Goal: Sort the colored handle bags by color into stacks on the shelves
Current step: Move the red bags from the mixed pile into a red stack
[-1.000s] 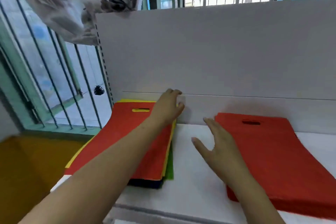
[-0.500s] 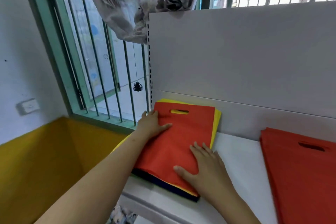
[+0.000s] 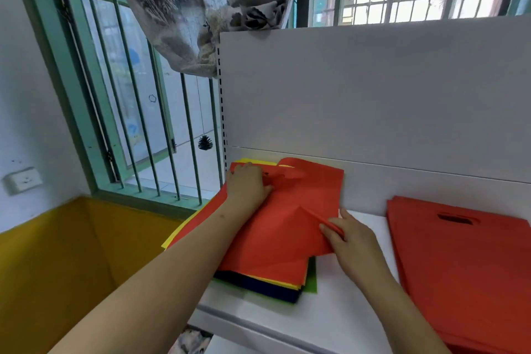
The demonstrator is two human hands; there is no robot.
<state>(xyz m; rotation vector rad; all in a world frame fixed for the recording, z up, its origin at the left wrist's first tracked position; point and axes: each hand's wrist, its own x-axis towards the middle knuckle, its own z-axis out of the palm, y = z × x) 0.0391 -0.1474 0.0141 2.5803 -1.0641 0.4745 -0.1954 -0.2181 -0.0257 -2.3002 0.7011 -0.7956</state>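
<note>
Red stack lies flat on the white shelf, bare shelf separating it from the mixed pile overhanging the shelf's left edge. On that pile, the left hand grips the top red bag near its handle; the right hand pinches up its right edge.

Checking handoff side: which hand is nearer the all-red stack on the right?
Right. The right hand pinches the top red bag's edge, a short gap from the red stack. The left hand holds that bag's far-left corner.
</note>
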